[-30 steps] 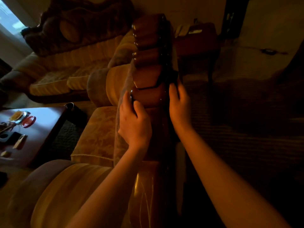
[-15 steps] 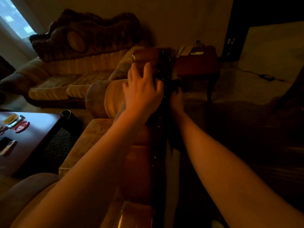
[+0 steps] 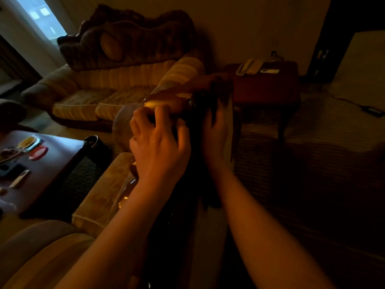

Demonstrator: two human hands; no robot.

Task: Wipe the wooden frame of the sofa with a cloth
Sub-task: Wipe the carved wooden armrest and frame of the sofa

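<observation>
Wooden frame [image 3: 166, 102] of the sofa runs up the middle of the view, glossy brown top rail catching light at the far end, rest of it dark below your arms. Cloth can't be made out for sure; a pale strip [image 3: 230, 130] hangs beside the frame's right side, too dim to tell what it is.

Your left hand [image 3: 158, 147] sits on the rail's left face, fingers curled over the carved edge, grip closed on the wood; whether anything lies under the palm can't be told. Your right hand [image 3: 214, 134] lies flat against the dark right side of the frame, fingers straight and pointing up, grip loose and holding nothing visible.

Sofa cushion [image 3: 104, 188], patterned beige, lies just left of the frame below your left forearm. A rounded armrest [image 3: 123, 122] shows behind the left hand.

Further left, a dark surface [image 3: 58, 147] carries a red ring [image 3: 38, 152], a yellowish dish [image 3: 28, 141], and some small dark and pale items, blurred. A second striped sofa [image 3: 116, 80] stands along the far wall with a dark carved backrest. Window [image 3: 41, 15] top left. On the right, a reddish side table [image 3: 268, 86] holds a pale telephone [image 3: 250, 66]. Carpet [image 3: 323, 132] on the right, a cable and small box [image 3: 373, 110] lying on it.
</observation>
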